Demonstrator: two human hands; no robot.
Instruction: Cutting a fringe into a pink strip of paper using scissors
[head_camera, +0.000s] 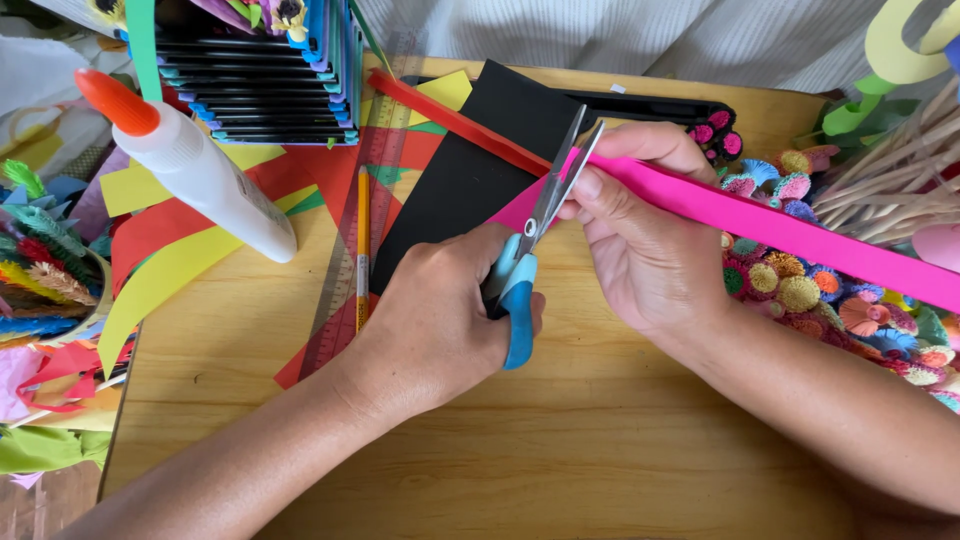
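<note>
My left hand (440, 320) grips blue-handled scissors (535, 235), blades open and pointing up and away over the end of a bright pink paper strip (780, 232). My right hand (645, 235) pinches that strip near its left end, just beside the blades. The strip runs off to the right edge. Under both hands lies a black paper sheet (470, 170) on the wooden table (600, 450).
A white glue bottle (200, 165) with an orange cap lies at the left over yellow and red paper. A clear ruler (365, 200) and yellow pencil (362, 250) lie beside the black sheet. Several coloured quilled paper flowers (800, 290) fill the right. A rack of paper strips (260, 80) stands at the back.
</note>
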